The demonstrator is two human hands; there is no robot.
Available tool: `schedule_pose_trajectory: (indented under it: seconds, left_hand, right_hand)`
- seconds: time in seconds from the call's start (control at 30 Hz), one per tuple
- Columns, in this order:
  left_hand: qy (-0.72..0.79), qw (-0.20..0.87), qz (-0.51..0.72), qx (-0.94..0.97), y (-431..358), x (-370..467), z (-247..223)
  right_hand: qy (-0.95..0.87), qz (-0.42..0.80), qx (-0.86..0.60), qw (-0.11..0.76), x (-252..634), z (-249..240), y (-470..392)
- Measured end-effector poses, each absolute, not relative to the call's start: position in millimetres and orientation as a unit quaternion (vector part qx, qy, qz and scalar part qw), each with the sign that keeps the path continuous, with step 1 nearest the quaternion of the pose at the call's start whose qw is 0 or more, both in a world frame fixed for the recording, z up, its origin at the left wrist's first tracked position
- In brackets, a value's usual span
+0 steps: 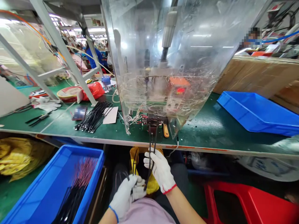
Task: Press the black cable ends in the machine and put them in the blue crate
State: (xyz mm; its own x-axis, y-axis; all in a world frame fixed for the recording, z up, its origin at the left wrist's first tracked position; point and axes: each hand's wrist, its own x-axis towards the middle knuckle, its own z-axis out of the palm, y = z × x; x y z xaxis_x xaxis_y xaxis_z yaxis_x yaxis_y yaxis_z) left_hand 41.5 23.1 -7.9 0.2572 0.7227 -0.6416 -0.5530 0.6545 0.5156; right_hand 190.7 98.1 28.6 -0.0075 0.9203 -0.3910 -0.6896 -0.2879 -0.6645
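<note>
Black cables (pixel 150 140) run down from a small dark fixture (pixel 153 121) at the table's front edge. My right hand (pixel 158 168), in a white glove with a red cuff, is closed round these cables just below the edge. Lower and to the left, my left hand (pixel 128 193), gloved with a blue cuff, is closed on other black cable ends that stick up above its fingers. The cables' lower ends pass close to the left hand's fingers. A wooden handle (pixel 165 130) lies right of the fixture.
A clear plastic shield (pixel 198 62) surrounds the machine above the fixture. Black cables (pixel 93 118) lie in a bundle on the green table (pixel 203 130). Blue bins stand at lower left (pixel 100 158) and right (pixel 257 115). A red stool (pixel 252 199) is at lower right.
</note>
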Motion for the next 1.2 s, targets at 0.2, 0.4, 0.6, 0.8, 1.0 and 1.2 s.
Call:
schedule_pose_trajectory:
  seconds: [0.2, 0.4, 0.6, 0.8, 1.0, 1.2]
  left_hand:
    - [0.449, 0.784, 0.424, 0.071, 52.3, 73.0, 32.1]
    - [0.451, 0.777, 0.437, 0.034, 65.5, 82.5, 67.6]
    - [0.431, 0.782, 0.449, 0.024, 63.2, 80.7, 60.4]
    - [0.455, 0.765, 0.456, -0.005, 57.4, 71.9, 45.1]
    - [0.491, 0.743, 0.455, -0.020, 56.3, 66.1, 39.8]
    - [0.495, 0.737, 0.459, -0.017, 57.7, 61.3, 35.1]
  right_hand:
    - [-0.158, 0.703, -0.389, 0.574, 196.9, 56.9, 141.9]
    - [-0.206, 0.769, -0.437, 0.419, 207.6, 65.6, 151.3]
    - [-0.211, 0.757, -0.431, 0.444, 211.1, 72.1, 169.6]
    - [-0.213, 0.767, -0.399, 0.455, 209.3, 77.6, 179.8]
    - [-0.184, 0.766, -0.406, 0.464, 206.9, 74.7, 181.6]
    - [-0.172, 0.763, -0.410, 0.469, 205.5, 78.1, 184.9]
